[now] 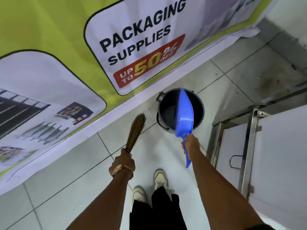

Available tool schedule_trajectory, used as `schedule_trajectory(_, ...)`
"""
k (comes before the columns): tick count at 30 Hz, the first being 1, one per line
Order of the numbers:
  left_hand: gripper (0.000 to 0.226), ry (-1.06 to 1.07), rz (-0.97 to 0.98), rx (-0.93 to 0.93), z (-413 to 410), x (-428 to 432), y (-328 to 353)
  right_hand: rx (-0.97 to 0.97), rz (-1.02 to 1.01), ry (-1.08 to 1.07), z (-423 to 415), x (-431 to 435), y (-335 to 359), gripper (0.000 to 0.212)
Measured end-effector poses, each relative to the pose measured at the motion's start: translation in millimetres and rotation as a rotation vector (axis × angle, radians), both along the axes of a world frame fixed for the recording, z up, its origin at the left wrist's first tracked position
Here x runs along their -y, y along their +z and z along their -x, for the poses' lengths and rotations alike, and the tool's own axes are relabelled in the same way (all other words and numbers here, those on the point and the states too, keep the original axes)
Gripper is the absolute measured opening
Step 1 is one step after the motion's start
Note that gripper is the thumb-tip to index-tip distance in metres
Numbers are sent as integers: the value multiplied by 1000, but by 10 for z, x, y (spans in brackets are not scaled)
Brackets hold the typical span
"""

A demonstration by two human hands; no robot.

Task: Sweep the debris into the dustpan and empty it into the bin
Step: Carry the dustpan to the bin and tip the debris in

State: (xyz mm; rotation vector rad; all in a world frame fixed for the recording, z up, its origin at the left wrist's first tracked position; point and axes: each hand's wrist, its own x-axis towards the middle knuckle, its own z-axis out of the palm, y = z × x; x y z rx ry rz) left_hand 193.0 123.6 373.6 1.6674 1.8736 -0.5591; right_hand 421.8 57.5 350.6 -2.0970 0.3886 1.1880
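A blue plastic dustpan [184,113] is tilted with its front lip down inside the mouth of a round dark grey bin [166,107] that stands on the tiled floor by the wall. My right hand [191,143] grips the dustpan's handle just below the pan. My left hand [123,163], with a watch on its wrist, holds a short brown bristle broom [135,131] up off the floor, left of the bin. No debris shows on the floor or in the pan.
A large green and white banner [66,55] reading "PACKAGING SUPPLIES" covers the wall on the left. A metal-framed white cabinet [265,155] stands to the right of the bin. My feet in white shoes [149,185] stand on light floor tiles [83,163].
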Motion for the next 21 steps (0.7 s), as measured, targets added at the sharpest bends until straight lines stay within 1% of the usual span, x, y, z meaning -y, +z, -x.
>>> schedule_trajectory(2, 31, 18, 8, 19, 149, 27, 56, 142, 1, 168, 192, 96, 61, 38)
schedule_trajectory(6, 36, -6, -7, 12, 492, 86, 64, 451, -129, 423, 716, 568, 292, 31)
schedule_trajectory(8, 33, -32, -9, -13, 670, 103, -32, 508, -113, 531, 918, 858, 244, 41)
schedule_trajectory(9, 30, -47, -12, -21, 767, 108, -115, 514, -88, 557, 1012, 994, 170, 45)
schedule_trajectory(11, 26, -89, -12, -46, 964, 116, -340, 464, -17, 602, 1189, 1248, -44, 47)
schedule_trajectory(13, 28, -133, 5, -68, 1127, 84, -618, 418, 78, 643, 1318, 1431, -285, 50)
schedule_trajectory(18, 38, -231, 100, -116, 1361, -18, -1813, 361, 258, 762, 1362, 1568, -1330, 50)
schedule_trajectory(21, 41, -258, 112, -119, 1362, 20, -2751, 350, 321, 843, 1217, 1540, -2242, 50)
